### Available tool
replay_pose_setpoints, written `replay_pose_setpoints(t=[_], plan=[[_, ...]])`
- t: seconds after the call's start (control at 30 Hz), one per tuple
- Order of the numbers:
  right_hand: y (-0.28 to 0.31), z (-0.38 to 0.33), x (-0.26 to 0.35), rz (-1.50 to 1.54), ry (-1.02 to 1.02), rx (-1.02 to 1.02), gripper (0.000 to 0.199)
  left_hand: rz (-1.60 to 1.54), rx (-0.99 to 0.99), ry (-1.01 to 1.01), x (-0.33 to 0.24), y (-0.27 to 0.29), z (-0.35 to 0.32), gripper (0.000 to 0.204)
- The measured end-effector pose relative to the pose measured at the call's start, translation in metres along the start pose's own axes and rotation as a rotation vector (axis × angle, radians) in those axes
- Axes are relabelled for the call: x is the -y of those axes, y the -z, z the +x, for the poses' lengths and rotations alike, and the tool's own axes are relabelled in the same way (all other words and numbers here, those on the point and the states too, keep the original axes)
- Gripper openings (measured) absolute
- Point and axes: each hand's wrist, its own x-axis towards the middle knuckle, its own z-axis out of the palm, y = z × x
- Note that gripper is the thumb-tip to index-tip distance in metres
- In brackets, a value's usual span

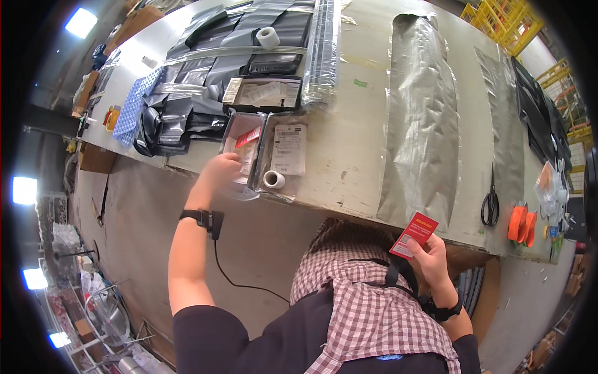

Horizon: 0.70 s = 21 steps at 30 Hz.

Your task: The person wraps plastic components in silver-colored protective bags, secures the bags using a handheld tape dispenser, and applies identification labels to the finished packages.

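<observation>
My right hand [430, 258] grips a red card [415, 234] with printed text, held between thumb and fingers just off the table's front edge. Over the near edge of a shallow plastic tray [230, 138] at the left is my left hand [219, 173], smeared by motion, its fingers curled and partly hidden. Inside that tray lie another red card [248, 136] and pale paper slips. Touching it on the right is a second tray [264, 153], which holds a sheet of white labels [289, 148] and a small white roll [273, 179].
Black plastic bags [180, 118] are piled at the left, with another white roll [268, 37] on top. A long silver bag [420, 118] lies across the middle. Black scissors [490, 202] and orange tape rolls [522, 224] sit at the right. A cable [237, 283] hangs from my left wrist.
</observation>
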Motion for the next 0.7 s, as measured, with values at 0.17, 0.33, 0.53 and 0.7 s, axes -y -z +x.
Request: replay_pose_setpoints(t=[0.17, 0.33, 0.53, 0.7], plan=[[0.015, -0.017, -0.011, 0.033, -0.020, -0.013, 0.017, 0.130, -0.307, -0.262, 0.029, -0.019, -0.005, 0.012], [0.017, -0.026, -0.021, 0.038, 0.001, -0.012, 0.018, 0.167, -0.404, -0.147, 0.031, -0.031, -0.003, 0.006], [0.015, -0.030, -0.013, -0.011, -0.015, 0.021, 0.019, 0.177, -0.476, -0.170, 0.025, -0.030, -0.004, 0.011], [0.012, -0.035, -0.023, -0.001, -0.004, 0.036, 0.019, 0.020, -0.370, -0.113, 0.040, -0.021, 0.001, 0.011]])
